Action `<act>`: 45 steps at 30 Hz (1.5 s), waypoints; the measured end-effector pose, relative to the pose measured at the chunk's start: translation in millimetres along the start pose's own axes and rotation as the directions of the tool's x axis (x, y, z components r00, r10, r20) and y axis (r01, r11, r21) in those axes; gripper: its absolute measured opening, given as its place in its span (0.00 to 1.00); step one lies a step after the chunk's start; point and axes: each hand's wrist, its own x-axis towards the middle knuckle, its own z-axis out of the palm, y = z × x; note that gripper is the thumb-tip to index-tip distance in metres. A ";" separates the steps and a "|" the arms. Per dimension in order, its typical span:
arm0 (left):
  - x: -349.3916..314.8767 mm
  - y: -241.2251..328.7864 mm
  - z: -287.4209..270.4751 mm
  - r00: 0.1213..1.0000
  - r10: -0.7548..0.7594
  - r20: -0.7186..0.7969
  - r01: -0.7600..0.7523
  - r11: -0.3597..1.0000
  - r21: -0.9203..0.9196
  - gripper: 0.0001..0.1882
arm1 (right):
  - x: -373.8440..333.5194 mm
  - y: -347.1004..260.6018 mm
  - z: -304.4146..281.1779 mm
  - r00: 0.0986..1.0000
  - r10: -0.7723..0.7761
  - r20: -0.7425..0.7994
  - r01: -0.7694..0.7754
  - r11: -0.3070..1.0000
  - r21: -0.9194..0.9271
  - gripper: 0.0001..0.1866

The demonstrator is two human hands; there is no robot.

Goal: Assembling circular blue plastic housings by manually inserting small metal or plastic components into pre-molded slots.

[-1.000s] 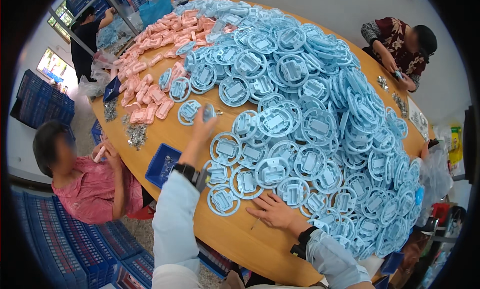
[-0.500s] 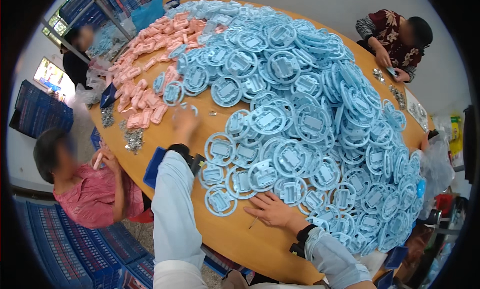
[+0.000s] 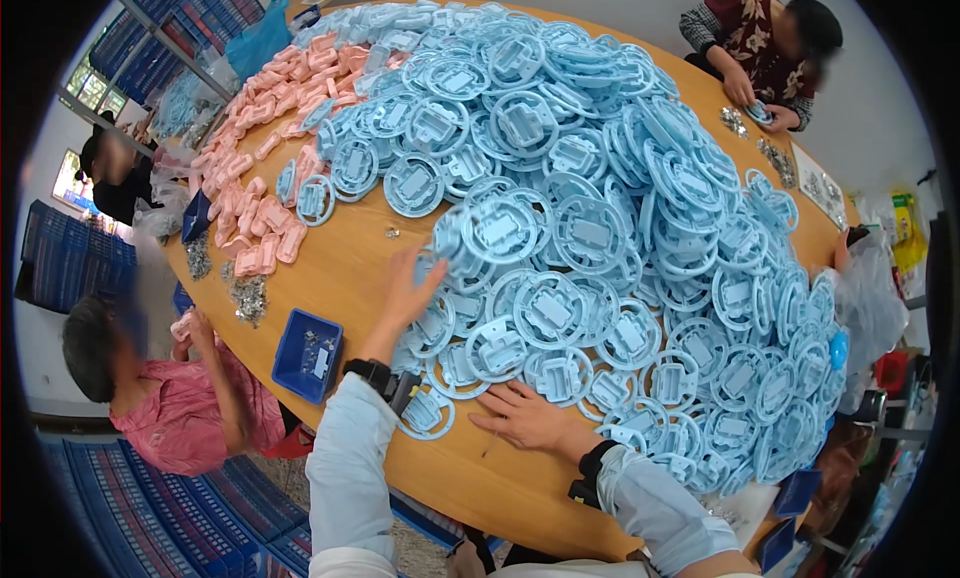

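Note:
My left hand (image 3: pixel 408 283) reaches over the left edge of a big heap of light-blue plastic parts (image 3: pixel 555 313), each a round ring with a rectangular frame inside. Its fingers and thumb close at the edge of one motion-blurred light-blue ring-shaped part (image 3: pixel 450 233); the far fingers are partly hidden. Flat on the wooden table (image 3: pixel 440 468), my right hand (image 3: pixel 525 416) lies with fingers spread at the near edge of the heap, its fingertips by the closest rings. A thin stick-like thing (image 3: pixel 490 444) shows beside that hand, too small to name.
Pink plastic parts (image 3: pixel 262 218) lie at the far left, with small metal pieces (image 3: pixel 248 296) near them. A blue tray (image 3: pixel 308 356) holds several small pieces, left of my left forearm. Co-workers sit at the left (image 3: pixel 180 398) and far right (image 3: pixel 765 58). Blue bins (image 3: pixel 797 493) stand at the right.
My left hand has moved right from the bare table near the pink parts to the heap's edge, and the blue tray is now uncovered. The view has shifted; my right hand stays flat.

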 end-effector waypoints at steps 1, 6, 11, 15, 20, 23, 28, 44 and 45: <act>1.9 11.5 12.1 1.000 0.024 0.009 -0.024 1.000 0.007 0.31 | 0.7 0.5 -0.3 1.000 -0.003 -0.004 0.003 1.000 0.008 0.22; -26.7 52.3 27.2 0.989 0.091 0.119 -0.093 0.996 0.014 0.31 | -2.9 -0.8 -1.5 0.998 -0.012 -0.060 0.011 1.000 -0.011 0.25; -54.4 69.6 19.0 0.954 0.113 0.279 -0.079 0.988 -0.132 0.28 | -27.3 -22.6 7.0 0.997 0.079 -0.018 -0.080 0.996 -0.025 0.26; 22.2 58.7 12.8 0.978 0.204 -0.041 -0.195 0.969 0.150 0.26 | -35.2 -25.9 16.5 0.990 0.130 0.057 -0.134 0.987 0.084 0.26; 150.4 20.7 4.8 0.972 0.160 -0.171 -0.066 0.886 0.458 0.40 | -28.9 -27.0 0.1 0.994 0.091 0.062 -0.099 0.986 0.134 0.26; 195.7 15.2 8.0 0.998 -0.035 -0.059 0.048 0.969 0.241 0.45 | -29.6 -22.6 2.7 0.991 0.094 0.096 -0.104 0.988 0.111 0.27; 171.4 35.8 50.8 0.994 0.006 0.110 -0.034 0.968 0.250 0.46 | -29.4 -24.8 2.4 0.988 0.108 0.113 -0.119 0.988 0.096 0.29; 8.4 103.1 74.4 0.991 0.086 0.107 -0.115 0.948 0.298 0.45 | -31.8 -35.9 5.1 0.999 0.021 -0.040 -0.024 0.997 -0.073 0.22; 1.5 105.0 76.2 0.990 0.101 0.100 -0.125 0.952 0.278 0.45 | -35.2 -42.0 2.3 1.000 0.004 -0.031 -0.007 0.996 -0.091 0.21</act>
